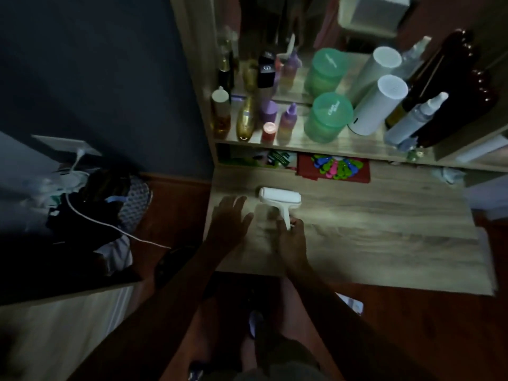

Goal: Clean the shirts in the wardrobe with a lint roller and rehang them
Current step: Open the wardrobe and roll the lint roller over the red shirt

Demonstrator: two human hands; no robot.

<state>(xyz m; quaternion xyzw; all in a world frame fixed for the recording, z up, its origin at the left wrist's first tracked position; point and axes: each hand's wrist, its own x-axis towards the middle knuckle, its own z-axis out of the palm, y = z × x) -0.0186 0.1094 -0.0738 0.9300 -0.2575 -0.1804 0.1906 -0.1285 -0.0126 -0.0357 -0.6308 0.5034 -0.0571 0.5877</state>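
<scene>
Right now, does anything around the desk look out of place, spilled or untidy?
Nothing looks spilled or broken. Two things are untidy: a crumpled pale scrap lies at the far right of the desk, under the shelf, and a white cable trails over a heap of clothes left of the desk.

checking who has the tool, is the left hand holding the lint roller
No, the left hand is spread open beside the lint roller, whose handle the right hand grips.
</scene>
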